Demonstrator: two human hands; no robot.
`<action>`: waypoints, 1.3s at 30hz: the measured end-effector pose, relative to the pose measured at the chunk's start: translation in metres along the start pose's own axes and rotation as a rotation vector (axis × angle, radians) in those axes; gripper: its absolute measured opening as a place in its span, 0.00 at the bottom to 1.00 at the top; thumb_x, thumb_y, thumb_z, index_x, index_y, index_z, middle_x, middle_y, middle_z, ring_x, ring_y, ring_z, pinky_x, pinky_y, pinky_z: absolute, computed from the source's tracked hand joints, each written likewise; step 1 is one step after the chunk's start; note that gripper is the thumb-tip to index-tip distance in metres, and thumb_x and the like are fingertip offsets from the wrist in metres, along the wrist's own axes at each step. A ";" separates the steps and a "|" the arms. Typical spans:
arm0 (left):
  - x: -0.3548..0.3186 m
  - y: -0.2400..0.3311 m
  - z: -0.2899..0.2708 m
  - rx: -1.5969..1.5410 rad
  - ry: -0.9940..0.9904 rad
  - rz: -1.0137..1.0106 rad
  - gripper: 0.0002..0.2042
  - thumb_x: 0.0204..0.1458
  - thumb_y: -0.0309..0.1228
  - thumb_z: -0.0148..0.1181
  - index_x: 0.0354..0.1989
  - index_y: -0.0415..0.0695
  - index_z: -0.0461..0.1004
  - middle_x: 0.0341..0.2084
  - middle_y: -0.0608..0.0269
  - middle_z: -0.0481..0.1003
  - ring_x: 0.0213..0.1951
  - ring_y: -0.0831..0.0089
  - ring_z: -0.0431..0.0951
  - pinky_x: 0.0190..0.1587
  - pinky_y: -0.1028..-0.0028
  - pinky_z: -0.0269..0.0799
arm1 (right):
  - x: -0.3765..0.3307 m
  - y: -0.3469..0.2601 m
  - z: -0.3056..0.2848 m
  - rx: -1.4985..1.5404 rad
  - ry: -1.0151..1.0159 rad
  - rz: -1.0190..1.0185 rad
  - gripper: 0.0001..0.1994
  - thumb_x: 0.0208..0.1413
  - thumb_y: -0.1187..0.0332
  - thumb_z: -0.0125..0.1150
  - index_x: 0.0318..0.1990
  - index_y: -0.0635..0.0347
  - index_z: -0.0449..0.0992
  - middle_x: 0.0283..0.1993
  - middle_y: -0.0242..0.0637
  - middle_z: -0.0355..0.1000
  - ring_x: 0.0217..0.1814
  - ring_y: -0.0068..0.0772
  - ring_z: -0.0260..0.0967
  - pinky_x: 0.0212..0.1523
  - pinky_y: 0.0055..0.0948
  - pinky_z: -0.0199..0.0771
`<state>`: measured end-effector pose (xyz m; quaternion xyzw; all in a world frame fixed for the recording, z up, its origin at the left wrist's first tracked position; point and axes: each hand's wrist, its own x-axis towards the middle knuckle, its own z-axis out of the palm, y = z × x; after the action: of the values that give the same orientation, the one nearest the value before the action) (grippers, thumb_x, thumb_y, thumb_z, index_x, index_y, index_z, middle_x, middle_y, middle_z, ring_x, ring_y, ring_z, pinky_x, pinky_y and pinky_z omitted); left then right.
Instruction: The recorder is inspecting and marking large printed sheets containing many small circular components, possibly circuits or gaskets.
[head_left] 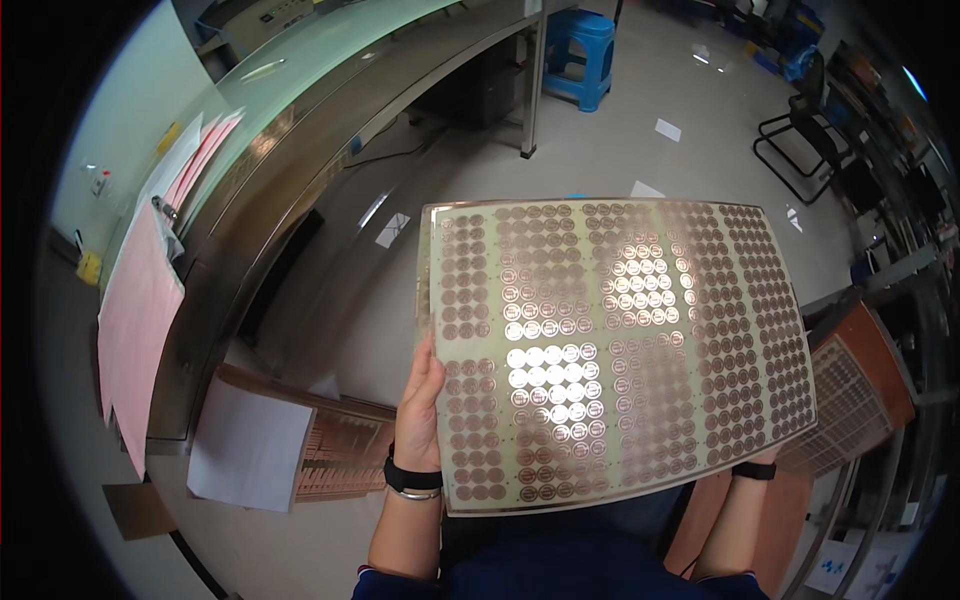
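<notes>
A large circuit board panel (650,345), pale green with rows of round copper patterns, is held up in front of me and tilted so that light glares off its middle. My left hand (422,405) grips its left edge, the fingers partly behind it. Under the lower right edge is my right hand (765,457), closed on the panel, with most of its fingers hidden behind it. At the left side a second edge shows just behind the front one; I cannot tell whether more than one panel is held.
A metal-framed table with a greenish top (300,65) runs along the left, with clipped pink sheets (150,300) hanging off it. More patterned panels (345,450) stand at lower left, others (845,390) at right. Beyond are a blue stool (580,60) and a black chair (805,135).
</notes>
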<state>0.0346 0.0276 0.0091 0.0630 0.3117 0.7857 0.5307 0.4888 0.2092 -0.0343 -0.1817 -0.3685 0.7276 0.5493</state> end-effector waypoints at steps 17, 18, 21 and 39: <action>-0.014 0.010 -0.001 0.151 -0.115 0.183 0.25 0.63 0.27 0.49 0.68 0.46 0.51 0.61 0.58 0.65 0.59 0.68 0.68 0.60 0.66 0.66 | -0.004 0.013 0.000 0.195 0.427 -0.047 0.12 0.67 0.65 0.48 0.47 0.61 0.75 0.53 0.37 0.75 0.55 0.30 0.71 0.57 0.31 0.71; -0.015 0.011 -0.002 0.140 -0.131 0.180 0.26 0.63 0.27 0.50 0.68 0.46 0.51 0.60 0.58 0.65 0.59 0.69 0.68 0.60 0.66 0.66 | -0.004 0.014 0.004 0.172 0.339 -0.043 0.11 0.66 0.66 0.49 0.47 0.61 0.76 0.50 0.35 0.76 0.52 0.27 0.73 0.54 0.29 0.74; -0.014 0.011 -0.007 0.151 -0.125 0.228 0.26 0.61 0.26 0.51 0.68 0.45 0.52 0.60 0.58 0.65 0.59 0.69 0.69 0.60 0.67 0.67 | -0.007 0.012 -0.010 0.195 0.247 -0.050 0.13 0.67 0.65 0.49 0.51 0.62 0.73 0.54 0.37 0.73 0.55 0.30 0.70 0.57 0.33 0.71; -0.009 0.019 -0.056 0.423 0.111 0.423 0.26 0.63 0.28 0.49 0.69 0.40 0.52 0.62 0.57 0.63 0.59 0.69 0.67 0.60 0.69 0.65 | -0.009 0.000 0.091 -0.030 0.207 0.013 0.31 0.58 0.76 0.58 0.67 0.60 0.54 0.66 0.41 0.61 0.66 0.40 0.63 0.63 0.41 0.68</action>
<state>-0.0009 -0.0086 -0.0226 0.1927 0.4770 0.7987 0.3123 0.4308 0.1697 0.0243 -0.2664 -0.3193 0.7030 0.5769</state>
